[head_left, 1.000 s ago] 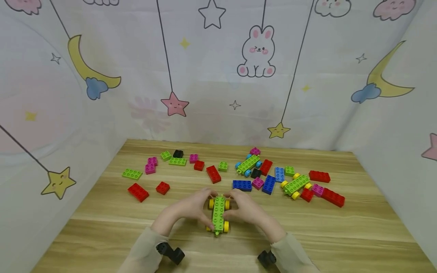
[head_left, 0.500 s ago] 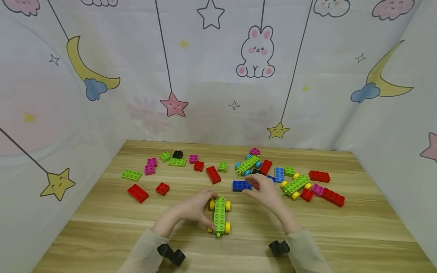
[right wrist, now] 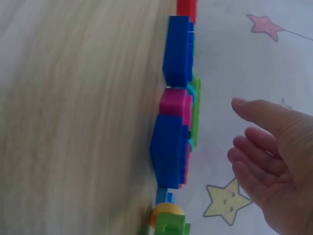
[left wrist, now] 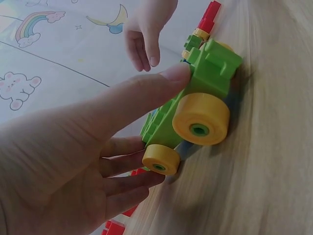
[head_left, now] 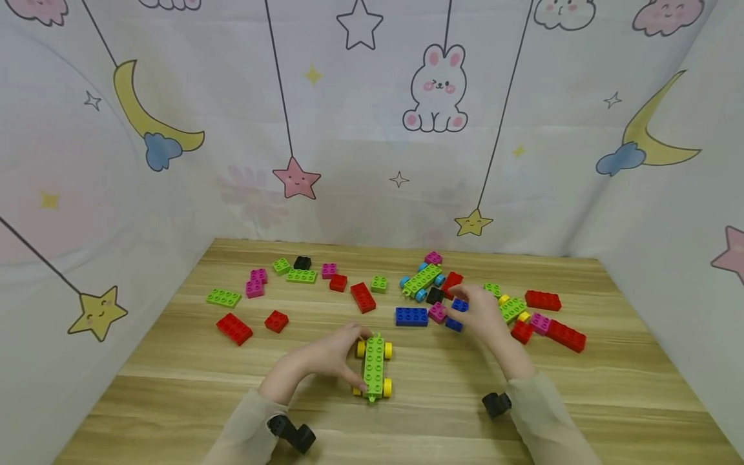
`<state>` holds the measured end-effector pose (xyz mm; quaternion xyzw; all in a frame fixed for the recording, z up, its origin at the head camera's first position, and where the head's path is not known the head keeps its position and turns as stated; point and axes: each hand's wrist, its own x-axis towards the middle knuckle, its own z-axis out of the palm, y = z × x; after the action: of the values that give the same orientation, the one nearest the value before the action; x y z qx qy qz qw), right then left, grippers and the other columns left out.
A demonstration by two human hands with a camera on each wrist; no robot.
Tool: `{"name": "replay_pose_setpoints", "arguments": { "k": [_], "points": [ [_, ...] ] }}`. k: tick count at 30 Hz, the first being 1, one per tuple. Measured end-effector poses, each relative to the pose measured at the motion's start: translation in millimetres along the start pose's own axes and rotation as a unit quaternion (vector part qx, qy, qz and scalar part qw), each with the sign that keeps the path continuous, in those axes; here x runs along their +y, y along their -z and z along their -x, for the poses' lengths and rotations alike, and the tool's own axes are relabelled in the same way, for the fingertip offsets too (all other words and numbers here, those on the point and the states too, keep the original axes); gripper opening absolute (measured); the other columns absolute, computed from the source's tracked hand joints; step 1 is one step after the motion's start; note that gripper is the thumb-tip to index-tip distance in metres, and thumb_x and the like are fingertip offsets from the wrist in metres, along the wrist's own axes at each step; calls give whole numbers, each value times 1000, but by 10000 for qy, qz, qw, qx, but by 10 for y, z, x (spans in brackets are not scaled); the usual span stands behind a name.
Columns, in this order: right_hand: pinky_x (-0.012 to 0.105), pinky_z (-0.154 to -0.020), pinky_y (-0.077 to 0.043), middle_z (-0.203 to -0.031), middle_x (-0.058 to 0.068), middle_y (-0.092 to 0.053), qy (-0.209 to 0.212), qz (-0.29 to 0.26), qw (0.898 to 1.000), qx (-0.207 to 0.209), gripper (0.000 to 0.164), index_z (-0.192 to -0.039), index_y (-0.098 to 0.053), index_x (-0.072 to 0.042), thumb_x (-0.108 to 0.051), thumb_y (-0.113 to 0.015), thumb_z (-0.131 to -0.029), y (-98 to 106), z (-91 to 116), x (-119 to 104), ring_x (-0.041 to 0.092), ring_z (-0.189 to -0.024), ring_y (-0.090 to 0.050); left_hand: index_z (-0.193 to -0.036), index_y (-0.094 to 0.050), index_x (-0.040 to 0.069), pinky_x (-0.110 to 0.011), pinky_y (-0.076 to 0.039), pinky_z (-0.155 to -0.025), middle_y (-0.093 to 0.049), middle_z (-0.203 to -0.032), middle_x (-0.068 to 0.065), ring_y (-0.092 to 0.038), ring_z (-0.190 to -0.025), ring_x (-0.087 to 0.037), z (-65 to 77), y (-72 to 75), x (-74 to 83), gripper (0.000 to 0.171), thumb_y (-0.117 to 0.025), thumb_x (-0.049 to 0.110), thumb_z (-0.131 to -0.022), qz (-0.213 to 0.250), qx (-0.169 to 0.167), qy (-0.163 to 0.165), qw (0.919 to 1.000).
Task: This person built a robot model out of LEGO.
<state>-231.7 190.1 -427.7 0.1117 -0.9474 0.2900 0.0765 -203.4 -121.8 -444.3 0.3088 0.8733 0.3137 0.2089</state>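
While the left hand (head_left: 328, 354) grips the green chassis (head_left: 374, 367), the loose-fingered right hand (head_left: 480, 311) should straddle the dark-blue brick (right wrist: 167, 152) farther from it

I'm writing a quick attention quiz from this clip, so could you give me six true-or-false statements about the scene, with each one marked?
1. The left hand holds a green car base with yellow wheels. True.
2. The right hand grips a red brick. False: it hovers above the bricks, holding nothing.
3. A magenta brick lies between two dark blue bricks. True.
4. Every car base here has yellow wheels. False: the far car base has blue ones.
5. A black brick lies near the far car base. True.
6. The backdrop is plain white. False: it is printed with stars, moons, clouds and a rabbit.
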Motion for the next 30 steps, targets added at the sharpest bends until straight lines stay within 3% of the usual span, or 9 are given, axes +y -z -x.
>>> {"name": "replay_pose_setpoints", "arguments": {
  "k": [12,30],
  "points": [
    [51,-93,-52,-118,21,-67,-140,360,9979,-527,44,-119,-65,3,-19,-78,-83,-109,-75,46,38,-110,-62,-139,-45,0,-48,-37,-112,-48,-138,-14,-46,-132,-30,4,5,1,88,-89,32,-70,20,16,-14,10000],
    [48,-88,-54,-112,18,-68,-203,554,9947,-844,39,-114,-68,1,-19,-79,-83,-221,-131,98,33,-103,-62,-139,-45,1,-48,-38,-112,-50,-137,-13,-47,-130,-30,-10,4,0,88,-89,33,-69,-54,-8,74,10000]
  ]
}}
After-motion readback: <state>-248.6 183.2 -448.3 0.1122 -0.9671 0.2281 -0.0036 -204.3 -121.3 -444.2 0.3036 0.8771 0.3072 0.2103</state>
